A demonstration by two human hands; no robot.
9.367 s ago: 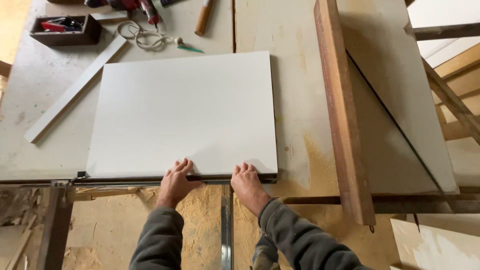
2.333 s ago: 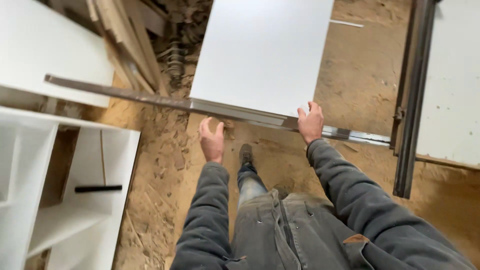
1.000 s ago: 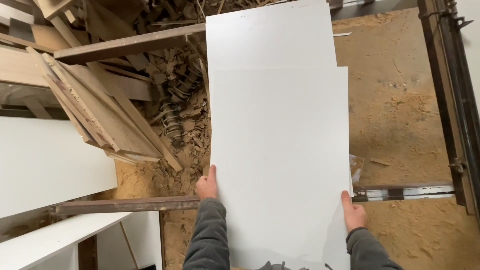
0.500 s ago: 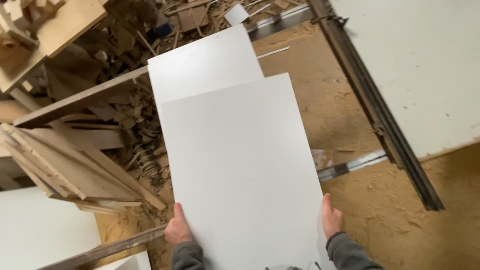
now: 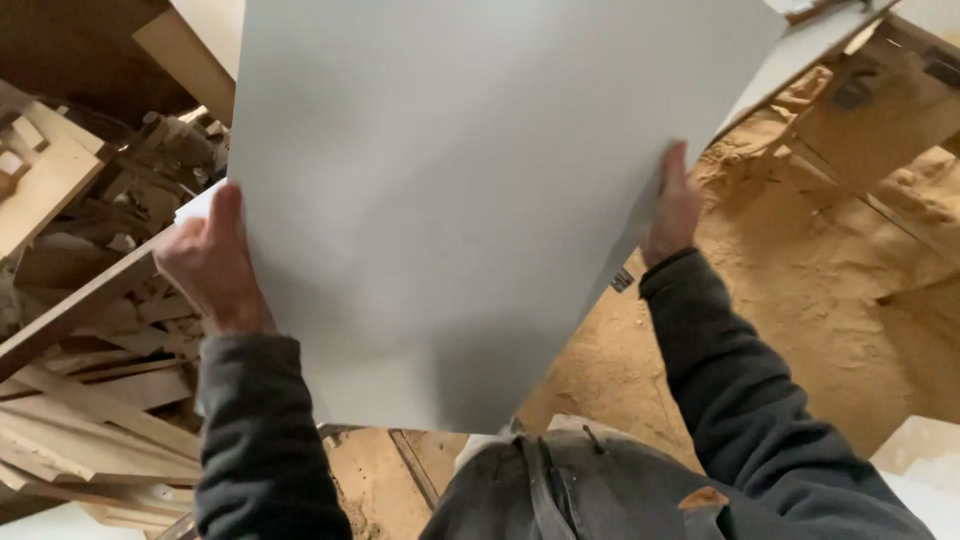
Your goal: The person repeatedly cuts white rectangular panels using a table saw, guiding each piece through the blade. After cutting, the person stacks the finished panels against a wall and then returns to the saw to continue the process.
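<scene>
A large white flat panel [image 5: 470,190] fills the middle and top of the head view, lifted close to the camera. My left hand [image 5: 210,265] grips its left edge, thumb on the front face. My right hand [image 5: 672,205] grips its right edge higher up. Both arms wear dark grey sleeves. The panel hides most of what lies behind it.
A heap of wood offcuts and planks [image 5: 80,340] lies at the left. Sawdust [image 5: 800,290] covers the floor at the right. A white board edge [image 5: 915,460] shows at the lower right corner. My own grey trousers [image 5: 570,480] are below the panel.
The panel has come up from the floor toward the camera and now tilts, filling the view. Both hands stay on its side edges. The second white panel beneath is no longer seen.
</scene>
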